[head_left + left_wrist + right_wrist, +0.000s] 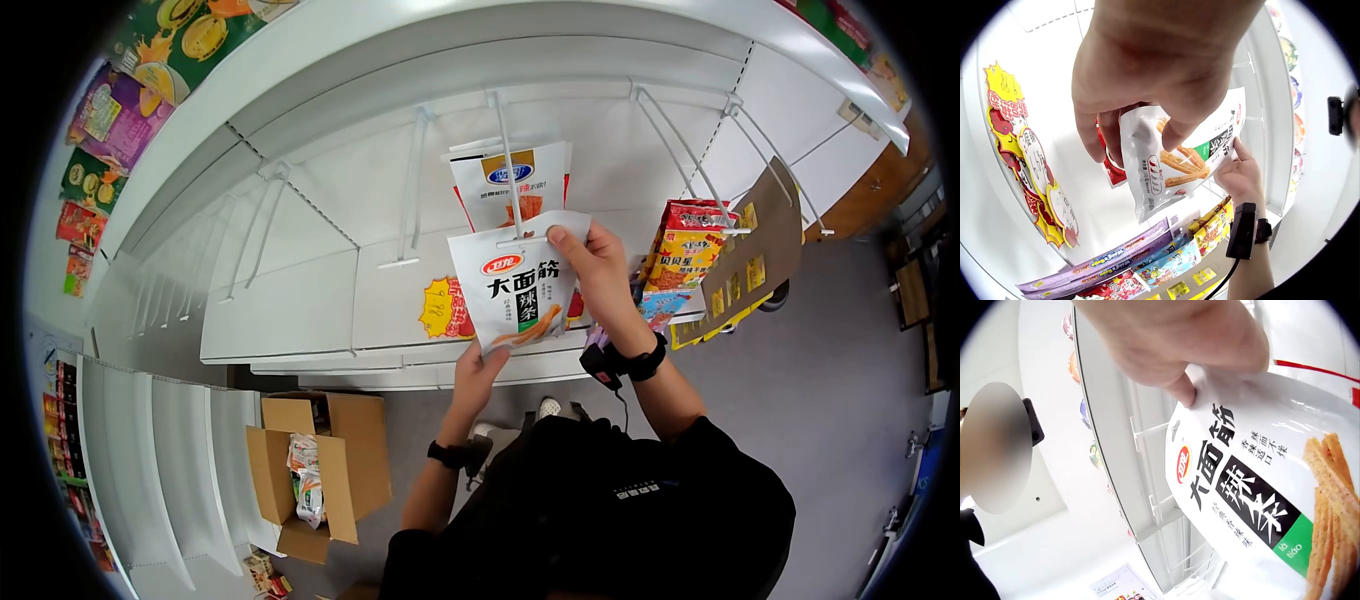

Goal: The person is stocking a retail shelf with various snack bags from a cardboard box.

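Observation:
A white snack bag point(515, 285) with black lettering and a picture of orange strips is held between two hands in front of a shelf. My right hand point(600, 268) pinches its upper right edge, thumb on the front. At the lower edge, my left hand point(478, 378) grips a corner; in the left wrist view its thumb point(1180, 131) lies over the printed front. The tip of a metal display hook point(507, 150) overlaps the bag's top in the head view. Another white bag point(512, 185) with a blue oval logo hangs behind it. The right wrist view shows the bag's small hang hole point(1175, 429).
Bare hooks point(410, 190) line the panel to the left. Red and yellow snack packs point(685, 245) hang at right beside a cardboard display point(765, 240). Starburst price signs point(440, 308) stick to the shelf. An open carton point(365, 460) with white bags stands on the floor.

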`<state>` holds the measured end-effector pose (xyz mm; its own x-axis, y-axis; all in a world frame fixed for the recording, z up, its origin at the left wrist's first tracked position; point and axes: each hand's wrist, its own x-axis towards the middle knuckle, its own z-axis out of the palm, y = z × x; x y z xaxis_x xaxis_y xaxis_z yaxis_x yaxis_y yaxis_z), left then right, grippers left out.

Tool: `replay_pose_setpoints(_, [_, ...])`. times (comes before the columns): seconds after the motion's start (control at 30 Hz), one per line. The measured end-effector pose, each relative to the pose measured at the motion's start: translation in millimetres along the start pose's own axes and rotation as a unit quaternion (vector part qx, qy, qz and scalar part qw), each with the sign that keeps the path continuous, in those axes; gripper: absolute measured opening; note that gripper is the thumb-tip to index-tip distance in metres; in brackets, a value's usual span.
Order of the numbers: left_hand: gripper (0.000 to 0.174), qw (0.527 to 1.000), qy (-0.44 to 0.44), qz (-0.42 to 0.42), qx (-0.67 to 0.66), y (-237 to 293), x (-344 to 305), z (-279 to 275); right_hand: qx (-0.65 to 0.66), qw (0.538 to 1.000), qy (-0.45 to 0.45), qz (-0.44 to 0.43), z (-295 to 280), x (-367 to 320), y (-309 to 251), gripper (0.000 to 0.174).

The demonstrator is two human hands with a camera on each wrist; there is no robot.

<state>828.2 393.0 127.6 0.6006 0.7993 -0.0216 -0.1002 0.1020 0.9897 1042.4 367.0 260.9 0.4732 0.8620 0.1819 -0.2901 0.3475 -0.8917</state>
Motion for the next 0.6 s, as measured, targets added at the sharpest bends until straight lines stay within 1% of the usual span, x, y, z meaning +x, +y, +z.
replay_pose_setpoints(0.13, [0.031,1.0,0.008,0.02,-0.006,8,-4,-3,-0.011,1.0,-0.003,-0.014,5,-3,-3,0.021])
replay_pose_setpoints(0.33, [0.03,1.0,0.011,0.009,-0.002,9,-7,-3,-0.015,1.0,0.002,-0.002,7,-1,-8,0.023])
replay_pose_setpoints(0.43, [0.032,1.0,0.025,0.011,0.01,9,-10,-6,-0.024,1.0,0.009,-0.001,6,7,-3,0.023])
replay_pose_setpoints(0.53, [0.034,0.998,0.046,0.033,0.013,0,-13,-15,-0.04,0.999,0.016,-0.004,7,17,3,0.023])
replay_pose_setpoints(0.6, [0.035,0.997,0.064,0.025,0.024,-2,-19,-22,-0.034,0.999,0.021,-0.01,6,26,11,0.023])
